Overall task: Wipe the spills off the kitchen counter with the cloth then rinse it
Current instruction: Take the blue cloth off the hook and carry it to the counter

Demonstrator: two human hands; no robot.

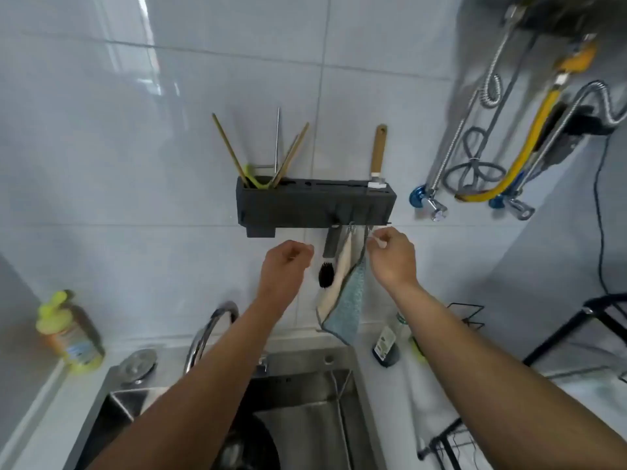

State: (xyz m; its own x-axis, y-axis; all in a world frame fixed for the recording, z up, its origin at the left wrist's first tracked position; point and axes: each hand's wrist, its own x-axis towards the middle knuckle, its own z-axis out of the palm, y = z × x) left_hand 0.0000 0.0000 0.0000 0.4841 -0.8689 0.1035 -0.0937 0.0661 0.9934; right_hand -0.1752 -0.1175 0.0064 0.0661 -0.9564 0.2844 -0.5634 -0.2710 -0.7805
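A blue and cream cloth [342,300] hangs from a hook under the dark wall rack [315,206], above the sink [305,395]. My right hand [393,259] is raised beside the cloth's top corner, and its fingers pinch the cloth's hanging loop near the hook. My left hand [288,262] hovers left of the cloth with its fingers curled and nothing in it. The white counter [437,401] runs to the right of the sink. I cannot make out any spill on it.
A black brush [326,274] hangs beside the cloth. A curved tap [210,330] stands behind the sink, and a soap bottle [69,334] stands at the far left. A dark bottle [386,344] and a black wire rack [464,317] sit on the right counter. Hoses and valves [475,178] line the right wall.
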